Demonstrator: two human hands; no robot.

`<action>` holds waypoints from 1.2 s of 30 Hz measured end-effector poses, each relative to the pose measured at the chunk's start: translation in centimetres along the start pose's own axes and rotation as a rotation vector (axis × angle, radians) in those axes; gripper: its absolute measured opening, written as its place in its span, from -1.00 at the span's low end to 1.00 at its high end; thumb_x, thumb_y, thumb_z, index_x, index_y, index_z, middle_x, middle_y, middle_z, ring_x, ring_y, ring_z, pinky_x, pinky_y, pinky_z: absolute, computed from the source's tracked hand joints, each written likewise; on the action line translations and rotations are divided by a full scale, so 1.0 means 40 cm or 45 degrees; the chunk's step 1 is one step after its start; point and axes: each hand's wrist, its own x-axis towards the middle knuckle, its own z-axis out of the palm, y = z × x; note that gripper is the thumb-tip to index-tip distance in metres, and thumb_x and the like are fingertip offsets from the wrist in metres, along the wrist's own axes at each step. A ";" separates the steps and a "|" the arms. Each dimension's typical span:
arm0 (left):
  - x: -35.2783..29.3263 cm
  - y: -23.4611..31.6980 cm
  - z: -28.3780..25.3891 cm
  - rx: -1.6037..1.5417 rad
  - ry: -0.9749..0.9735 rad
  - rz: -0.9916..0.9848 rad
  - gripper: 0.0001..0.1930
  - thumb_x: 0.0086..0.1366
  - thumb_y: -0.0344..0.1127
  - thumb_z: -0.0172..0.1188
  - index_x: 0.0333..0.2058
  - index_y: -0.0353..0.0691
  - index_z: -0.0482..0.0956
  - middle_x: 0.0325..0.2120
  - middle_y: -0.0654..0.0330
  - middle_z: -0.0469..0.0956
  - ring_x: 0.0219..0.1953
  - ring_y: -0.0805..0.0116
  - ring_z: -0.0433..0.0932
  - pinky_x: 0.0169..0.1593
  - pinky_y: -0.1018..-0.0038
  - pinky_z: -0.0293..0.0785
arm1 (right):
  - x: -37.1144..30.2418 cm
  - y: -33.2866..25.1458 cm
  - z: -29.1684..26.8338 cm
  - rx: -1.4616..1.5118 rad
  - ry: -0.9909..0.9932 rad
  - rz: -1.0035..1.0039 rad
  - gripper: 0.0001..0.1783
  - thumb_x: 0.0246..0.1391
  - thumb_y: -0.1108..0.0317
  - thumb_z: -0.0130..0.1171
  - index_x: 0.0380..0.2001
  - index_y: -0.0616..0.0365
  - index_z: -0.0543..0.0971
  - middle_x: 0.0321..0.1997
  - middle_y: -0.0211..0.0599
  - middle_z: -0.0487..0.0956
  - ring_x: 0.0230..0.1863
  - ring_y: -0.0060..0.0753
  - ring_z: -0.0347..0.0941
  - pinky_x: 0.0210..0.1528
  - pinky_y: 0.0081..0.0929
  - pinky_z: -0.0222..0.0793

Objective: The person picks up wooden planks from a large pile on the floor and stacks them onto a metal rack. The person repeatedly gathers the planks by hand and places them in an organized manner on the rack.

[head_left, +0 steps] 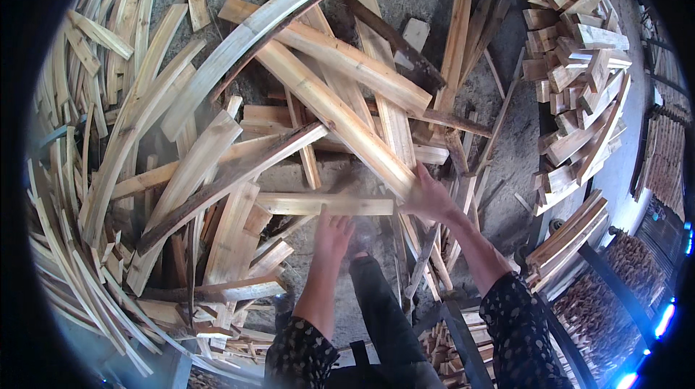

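Note:
My right hand (428,197) is closed on the near end of a long, pale wooden plank (340,117), which slants up and left across the pile. To its left, my left hand (333,235) reaches up to a shorter board (326,205) lying crosswise. Its fingers are extended and slightly apart, with one fingertip touching the board's near edge. The short board's right end lies close beside my right hand. Another thick plank (355,67) crosses over the long one farther back, and a bark-edged slab (235,186) rests to the left.
Curved offcuts (134,128) are heaped along the left side. A stack of short wooden blocks (579,78) stands at the right. Below it are bundled strips (568,240) and a dark metal bar (615,284). My dark-clad leg (380,309) extends toward the pile between my arms.

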 end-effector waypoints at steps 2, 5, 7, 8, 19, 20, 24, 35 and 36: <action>0.008 0.008 -0.007 0.103 0.080 0.033 -0.45 0.10 0.21 0.00 -0.03 0.02 0.28 -0.16 0.34 0.38 -0.13 0.38 0.31 0.05 0.30 0.12 | -0.055 -0.072 -0.033 0.085 -0.289 0.384 -0.02 -0.37 0.23 0.32 0.09 0.32 -0.01 -0.27 -0.01 0.44 -0.19 -0.06 0.43 -0.09 -0.34 0.36; -0.056 -0.025 0.042 -0.077 0.015 0.275 -0.42 0.09 0.24 -0.02 -0.04 0.00 0.27 -0.17 0.30 0.39 -0.16 0.41 0.35 -0.01 0.41 0.19 | -0.258 -0.053 -0.065 0.007 -0.443 0.467 -0.02 -0.39 0.19 0.34 0.09 0.26 0.04 -0.25 -0.04 0.47 -0.24 -0.09 0.45 -0.14 -0.30 0.38; -0.161 -0.045 0.086 -0.132 0.035 0.385 -0.42 0.11 0.25 -0.08 -0.06 -0.06 0.28 -0.21 0.25 0.40 -0.19 0.38 0.37 -0.10 0.40 0.31 | -0.452 -0.058 -0.126 -0.068 -0.458 0.467 -0.03 -0.40 0.16 0.35 0.09 0.24 0.08 -0.23 -0.08 0.49 -0.18 -0.20 0.44 -0.09 -0.33 0.36; -0.217 -0.065 0.071 -0.174 0.074 0.402 -0.42 0.12 0.26 -0.09 -0.07 -0.08 0.28 -0.22 0.23 0.40 -0.21 0.36 0.39 -0.12 0.37 0.33 | -0.543 -0.052 -0.149 0.225 -0.430 0.453 -0.02 -0.46 0.14 0.40 0.07 0.26 0.14 -0.23 -0.17 0.48 -0.18 -0.31 0.41 -0.13 -0.39 0.35; -0.966 -0.369 0.016 0.364 0.353 -0.308 -0.62 0.24 -0.01 -0.09 -0.18 -0.22 0.38 -0.36 0.29 0.43 -0.31 0.42 0.41 -0.17 0.47 0.38 | -1.061 -0.350 -0.099 1.087 -0.524 0.884 -0.18 -0.41 0.23 0.40 -0.04 0.29 0.25 -0.20 -0.12 0.48 -0.22 -0.34 0.45 -0.21 -0.42 0.41; -0.945 -0.374 -0.007 0.620 0.262 -0.347 -0.62 0.25 -0.02 -0.10 -0.20 -0.23 0.40 -0.36 0.29 0.44 -0.30 0.43 0.42 -0.17 0.47 0.38 | -1.051 -0.387 -0.081 0.720 -0.580 0.747 -0.17 -0.40 0.16 0.39 -0.04 0.29 0.25 -0.19 -0.07 0.47 -0.21 -0.29 0.45 -0.21 -0.39 0.41; -0.946 -0.246 0.058 0.546 0.525 -0.532 -0.50 0.28 0.07 -0.31 -0.22 -0.25 0.42 -0.39 0.24 0.45 -0.30 0.39 0.41 -0.19 0.42 0.36 | -0.943 -0.499 -0.033 0.088 -0.825 0.820 -0.13 -0.36 -0.06 0.32 -0.05 0.30 0.24 -0.16 0.07 0.44 -0.19 -0.14 0.46 -0.22 -0.32 0.39; -0.889 -0.105 -0.057 0.369 -0.080 -0.167 -0.27 -0.06 -0.56 0.16 0.10 -0.14 0.03 -0.20 0.10 0.36 -0.20 0.29 0.41 -0.20 0.42 0.44 | -0.614 -0.463 0.001 0.061 -1.858 -0.335 -0.30 -0.15 -0.11 0.12 0.00 0.09 0.28 -0.36 -0.07 0.52 -0.33 -0.16 0.49 -0.36 -0.36 0.39; -0.903 -0.105 -0.075 0.445 -0.008 -0.220 -0.28 -0.05 -0.54 0.15 0.11 -0.15 0.04 -0.15 0.10 0.34 -0.14 0.29 0.38 -0.14 0.40 0.39 | -0.496 -0.469 -0.015 -0.123 -1.616 -0.314 -0.32 -0.15 0.00 0.13 0.02 0.10 0.25 -0.32 -0.06 0.49 -0.28 -0.18 0.46 -0.32 -0.34 0.38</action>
